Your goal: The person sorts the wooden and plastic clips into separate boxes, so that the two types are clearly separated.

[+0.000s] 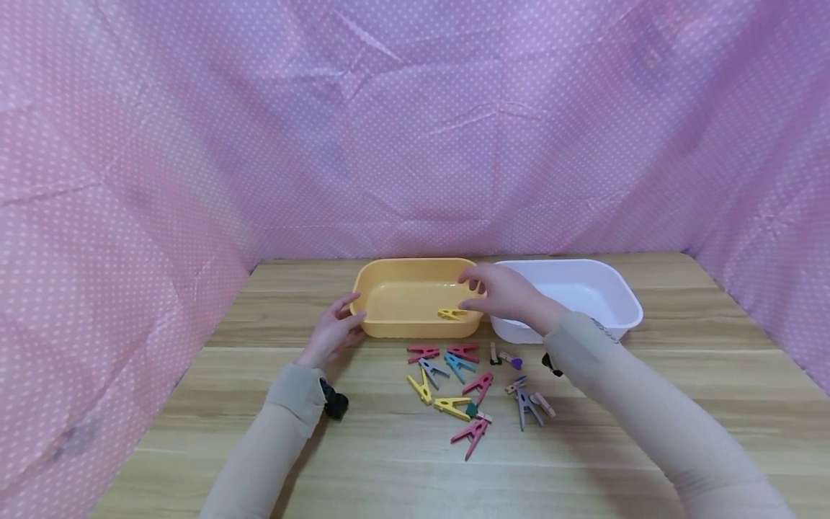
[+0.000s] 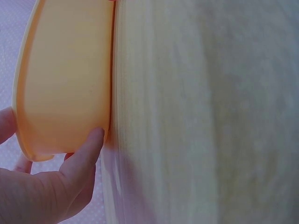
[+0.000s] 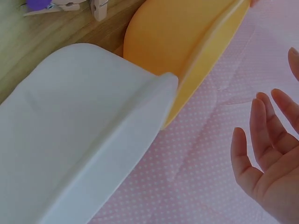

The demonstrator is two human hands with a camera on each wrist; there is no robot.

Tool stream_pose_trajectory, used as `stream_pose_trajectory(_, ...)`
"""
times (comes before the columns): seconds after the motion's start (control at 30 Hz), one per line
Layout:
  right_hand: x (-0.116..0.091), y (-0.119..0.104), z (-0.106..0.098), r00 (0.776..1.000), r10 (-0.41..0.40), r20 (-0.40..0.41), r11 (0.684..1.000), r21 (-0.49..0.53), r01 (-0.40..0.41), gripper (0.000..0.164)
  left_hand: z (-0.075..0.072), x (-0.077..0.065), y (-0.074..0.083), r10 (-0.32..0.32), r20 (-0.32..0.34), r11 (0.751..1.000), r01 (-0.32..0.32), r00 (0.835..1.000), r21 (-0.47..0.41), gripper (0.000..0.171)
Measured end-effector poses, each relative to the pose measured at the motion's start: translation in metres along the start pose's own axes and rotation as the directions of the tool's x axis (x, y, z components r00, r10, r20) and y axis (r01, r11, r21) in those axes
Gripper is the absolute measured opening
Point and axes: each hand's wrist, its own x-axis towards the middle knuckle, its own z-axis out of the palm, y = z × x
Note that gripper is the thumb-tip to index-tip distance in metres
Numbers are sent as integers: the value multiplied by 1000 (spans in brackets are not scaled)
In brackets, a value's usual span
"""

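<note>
A yellow plastic basin [image 1: 415,330] stands at the back of the table. My left hand [image 1: 332,333] holds its left end; in the left wrist view the thumb lies along the outer wall, with other fingers around the rim. Over the basin's right side hovers my right hand [image 1: 509,294], fingers spread and nothing between them. Just below it a yellow clothespin [image 1: 450,314] shows within the basin, near the front wall. In the right wrist view the palm and loosely bent fingers [image 3: 260,135] are apart from both basins.
A white basin [image 1: 632,313] stands right beside the yellow one. In front lie several pink, yellow, blue and grey clothespins, among them a pink clothespin [image 1: 478,388] and a grey clothespin [image 1: 528,409]. Small wooden clips [image 1: 542,404] lie among them. A pink dotted cloth [image 1: 415,144] hangs behind.
</note>
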Motion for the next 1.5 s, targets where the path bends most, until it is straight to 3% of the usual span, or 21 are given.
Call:
stream_pose_trajectory(0.27,-22,-1,-8,993,-111,-38,993,-55,109,38,0,-2,2,-9,-15,1000,9,1000,-5,53)
stream_pose_trajectory(0.43,-38,1,-13,989,-139,-54,988,-68,135,37,1,-4,4,-15,-23,1000,14,1000,-10,53)
stream_pose_trajectory(0.97,-89,19,-16,995,-89,-36,995,-43,88,42,2,-3,1,-13,-19,999,12,1000,-36,54)
stream_pose_trajectory(1.27,-114,31,-2,995,-100,7,994,-47,101,48,2,-3,0,-15,-21,999,15,1000,-31,53)
stream_pose_trajectory(1.5,-125,38,10,992,-124,-11,991,-50,123,52,2,-3,0,-22,-24,999,21,999,-38,53)
